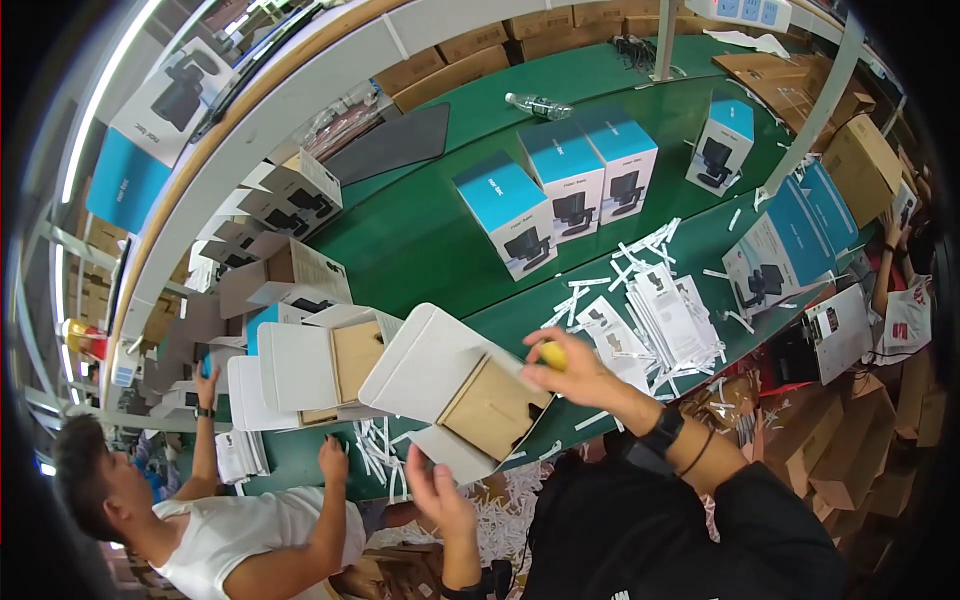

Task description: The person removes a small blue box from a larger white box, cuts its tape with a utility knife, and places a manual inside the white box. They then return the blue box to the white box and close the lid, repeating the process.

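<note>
In front of me an open white carton (pixel 425 360) lies tilted on the green bench, its lid flap folded back. A brown cardboard insert (pixel 490 412) fills its inside, with dark bits showing at the insert's edge. My right hand (pixel 578 372) is at the carton's right side, fingers curled round a small yellow object (pixel 552 354) whose kind I cannot make out. My left hand (pixel 442 497) is held just below the carton's near flap, fingers apart and holding nothing. A second open carton (pixel 300 365) with a brown insert sits to the left.
Closed blue-and-white boxes (pixel 505 215) stand across the bench, near a plastic bottle (pixel 540 106). Leaflets (pixel 665 315) and paper strips lie to the right. A person in a white shirt (pixel 270 545) works at left, another person's arm (pixel 886 265) at far right. A metal post (pixel 815 115) rises behind.
</note>
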{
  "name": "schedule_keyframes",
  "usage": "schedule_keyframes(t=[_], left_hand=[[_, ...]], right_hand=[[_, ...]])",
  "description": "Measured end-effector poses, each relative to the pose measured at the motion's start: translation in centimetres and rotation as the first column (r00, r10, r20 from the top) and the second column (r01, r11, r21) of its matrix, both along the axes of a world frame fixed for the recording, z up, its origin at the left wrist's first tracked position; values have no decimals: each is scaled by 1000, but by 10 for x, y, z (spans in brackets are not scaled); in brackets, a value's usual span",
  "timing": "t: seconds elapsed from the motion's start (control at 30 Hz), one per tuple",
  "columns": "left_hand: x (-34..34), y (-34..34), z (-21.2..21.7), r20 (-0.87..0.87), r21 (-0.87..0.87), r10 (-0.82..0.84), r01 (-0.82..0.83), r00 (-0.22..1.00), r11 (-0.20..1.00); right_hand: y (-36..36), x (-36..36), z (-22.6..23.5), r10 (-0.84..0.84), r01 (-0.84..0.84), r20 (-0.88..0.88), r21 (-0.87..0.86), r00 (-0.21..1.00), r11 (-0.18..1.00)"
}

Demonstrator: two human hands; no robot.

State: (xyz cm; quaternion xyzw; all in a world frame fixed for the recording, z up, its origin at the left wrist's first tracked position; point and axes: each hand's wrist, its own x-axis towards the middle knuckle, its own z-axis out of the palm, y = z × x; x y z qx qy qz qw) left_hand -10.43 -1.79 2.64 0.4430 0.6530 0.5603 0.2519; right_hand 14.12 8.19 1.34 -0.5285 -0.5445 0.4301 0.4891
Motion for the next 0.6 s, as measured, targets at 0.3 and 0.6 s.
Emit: schedule_keyframes(t=[0.3, 0.6], left_hand=[[58, 23, -1, -804, -422, -534, 383, 261, 822], [59, 27, -15, -840, -302, -451, 431, 301, 850]], right_hand=[[-41, 26, -9, 411, -356, 111, -332, 905, 874], [3, 56, 24, 634, -560, 385, -298, 670, 773]])
